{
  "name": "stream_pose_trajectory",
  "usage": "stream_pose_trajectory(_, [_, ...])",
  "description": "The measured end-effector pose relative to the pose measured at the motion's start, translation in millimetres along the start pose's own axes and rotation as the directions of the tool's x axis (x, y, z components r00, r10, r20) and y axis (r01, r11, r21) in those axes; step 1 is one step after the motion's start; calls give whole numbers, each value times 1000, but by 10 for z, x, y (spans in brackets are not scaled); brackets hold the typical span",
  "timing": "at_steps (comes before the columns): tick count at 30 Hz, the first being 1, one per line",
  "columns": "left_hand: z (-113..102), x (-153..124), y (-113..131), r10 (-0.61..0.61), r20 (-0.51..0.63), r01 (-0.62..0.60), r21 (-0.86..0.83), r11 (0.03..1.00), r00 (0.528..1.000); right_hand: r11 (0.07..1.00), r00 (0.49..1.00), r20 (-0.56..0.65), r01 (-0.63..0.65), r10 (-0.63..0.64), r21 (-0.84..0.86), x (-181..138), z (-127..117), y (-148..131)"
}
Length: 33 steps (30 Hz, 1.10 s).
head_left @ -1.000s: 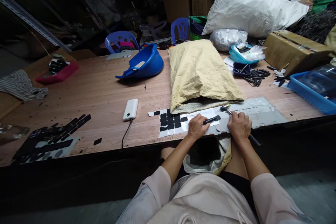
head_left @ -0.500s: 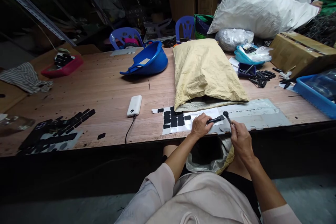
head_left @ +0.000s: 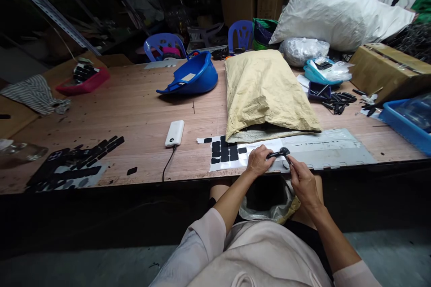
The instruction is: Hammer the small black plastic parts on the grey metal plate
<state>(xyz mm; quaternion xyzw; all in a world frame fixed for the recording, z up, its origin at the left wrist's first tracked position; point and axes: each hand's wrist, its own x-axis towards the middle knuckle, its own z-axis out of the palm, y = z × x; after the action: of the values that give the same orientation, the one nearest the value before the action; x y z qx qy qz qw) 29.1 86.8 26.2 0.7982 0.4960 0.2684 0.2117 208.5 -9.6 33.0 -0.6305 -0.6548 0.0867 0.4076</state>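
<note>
My left hand rests at the near edge of the wooden table, fingers closed on a small black elongated part that lies on a white sheet. Several black square pads sit on that sheet to the left. My right hand is closed round the handle of a small hammer; its head touches the tip of the black part. A grey flat panel lies under and to the right of both hands.
A tan woven sack lies just behind my hands. A white power bank with cable, an overturned blue basin, black pads at left, a red tray, a cardboard box, a blue crate. Another person sits far right.
My right hand lifted off the grey panel, drew back, and brought the hammer head over onto the black part in my left hand. My left hand stayed in place.
</note>
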Motion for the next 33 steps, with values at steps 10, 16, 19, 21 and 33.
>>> stream_pose_trajectory(10, [-32, 6, 23, -37, 10, 37, -39, 999, 999, 997, 996, 65, 59, -62, 50, -14, 65, -154])
stream_pose_trajectory(16, [-28, 15, 30, -41, 3, 41, -47, 998, 999, 991, 999, 5, -37, 38, -132, 151, -82, -6])
stream_pose_trajectory(19, [-17, 16, 30, -47, -8, 46, -45, 998, 999, 931, 991, -48, -130, 121, -342, 330, -187, 158])
stream_pose_trajectory(21, [-7, 15, 27, -48, -16, 47, -48, 998, 999, 879, 987, -58, -159, 148, -449, 435, -216, 289])
stream_pose_trajectory(33, [-4, -17, 15, -22, -22, 20, -56, 998, 1000, 804, 951, -93, -301, 296, -514, 585, -106, 375])
